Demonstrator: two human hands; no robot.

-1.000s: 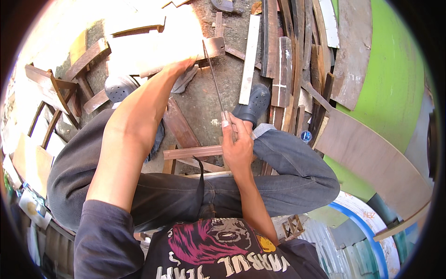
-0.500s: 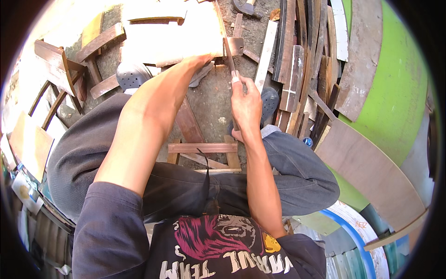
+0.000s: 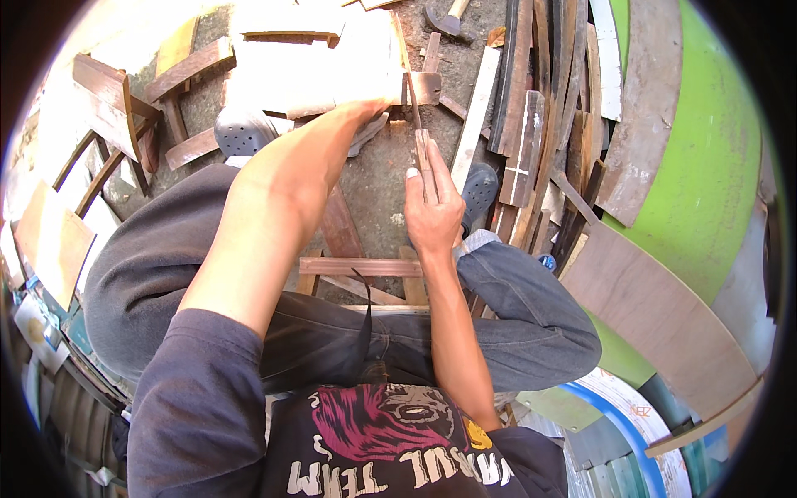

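Observation:
My right hand (image 3: 433, 212) is wrapped round the wooden handle of a hand saw (image 3: 413, 104). The saw is seen nearly edge-on, its thin blade pointing away from me. That blade runs by the right part of a sunlit wooden board (image 3: 320, 79), whose darker end (image 3: 425, 88) sticks out to the right of it. My left arm reaches forward to the board's near edge. There my left hand (image 3: 378, 106) rests at the board, left of the blade, its fingers washed out by glare.
A small wooden stool frame (image 3: 361, 266) stands between my legs. A hammer (image 3: 449, 21) lies on the ground at the far side. Long wood strips (image 3: 523, 149) are heaped on the right beside a green panel (image 3: 689, 133). Wooden offcuts (image 3: 104, 104) stand at the left.
The view has shifted slightly, so things sit a little lower. My right hand has turned on the saw handle, its thumb now showing along the left side.

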